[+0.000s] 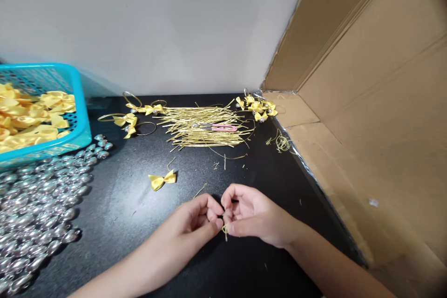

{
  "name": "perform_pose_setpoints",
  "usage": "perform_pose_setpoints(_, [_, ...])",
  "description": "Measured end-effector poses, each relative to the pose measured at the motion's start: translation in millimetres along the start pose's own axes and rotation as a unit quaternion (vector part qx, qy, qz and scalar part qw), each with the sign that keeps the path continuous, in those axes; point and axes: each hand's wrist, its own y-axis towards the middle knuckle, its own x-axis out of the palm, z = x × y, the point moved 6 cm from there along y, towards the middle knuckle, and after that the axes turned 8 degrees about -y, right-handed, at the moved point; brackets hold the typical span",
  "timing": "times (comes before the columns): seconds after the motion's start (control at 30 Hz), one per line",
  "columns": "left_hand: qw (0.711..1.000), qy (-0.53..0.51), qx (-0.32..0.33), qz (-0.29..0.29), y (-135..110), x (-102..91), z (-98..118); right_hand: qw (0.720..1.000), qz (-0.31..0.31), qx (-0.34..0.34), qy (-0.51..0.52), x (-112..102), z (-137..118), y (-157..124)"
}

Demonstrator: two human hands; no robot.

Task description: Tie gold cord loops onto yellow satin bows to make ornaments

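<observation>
My left hand (pixel 199 221) and my right hand (pixel 249 212) meet low in the middle, over the black tabletop. Both pinch a thin gold cord (pixel 225 230), whose small loop and loose end show between the thumbs. Most of the cord is hidden by my fingers. Up and left of my left hand lies a yellow ribbon bow (pixel 162 180). Farther back, a pile of gold twist ties (pixel 202 137) lies spread out, with pink-handled thread snips (pixel 223 127) resting on top.
At the left stand a blue basket (pixel 82 116) of yellow bows and many silver beads (pixel 42 205). Bows with beads and gold loops (pixel 127 121) lie behind; more finished bows (pixel 260 107) and tangled cord (pixel 282 142) sit at back right. Cardboard (pixel 366 125) walls the right side.
</observation>
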Motion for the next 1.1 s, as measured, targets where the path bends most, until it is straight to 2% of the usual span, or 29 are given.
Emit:
perform_pose_setpoints(0.23, [0.996,0.080,0.013,0.024,-2,-4.9,-2,1.000,0.010,0.000,-0.026,-3,0,-1])
perform_pose_setpoints(0.5, [0.994,0.110,-0.001,0.003,-1,-1.6,-1,0.999,0.007,0.002,-0.045,-3,0,-1])
perform_pose_setpoints(0.6, [0.996,0.089,0.004,0.018,0,-2.8,1,0.994,0.034,-0.050,-0.086,-4,-9,-3])
perform_pose_setpoints(0.67, [0.996,0.078,0.009,0.036,1,-4.6,3,0.965,0.102,-0.153,-0.185,-7,-24,-9])
perform_pose_setpoints(0.7, [0.996,0.075,0.009,0.043,1,-5.4,4,0.934,0.136,-0.213,-0.252,-7,-33,-14])
perform_pose_setpoints(0.77, [0.996,0.072,0.013,0.055,1,-6.8,4,0.849,0.178,-0.311,-0.389,0,-46,-25])
perform_pose_setpoints(0.83, [0.995,0.074,0.019,0.061,2,-7.5,5,0.774,0.183,-0.359,-0.489,9,-50,-30])
perform_pose_setpoints(0.9, [0.995,0.074,0.027,0.068,1,-8.2,5,0.726,0.182,-0.377,-0.546,15,-48,-31])
perform_pose_setpoints(1.0, [0.994,0.068,0.036,0.072,0,-7.8,5,0.700,0.190,-0.383,-0.572,17,-46,-29])
perform_pose_setpoints(1.1, [0.995,0.062,0.038,0.069,0,-6.6,6,0.701,0.200,-0.380,-0.569,15,-46,-28])
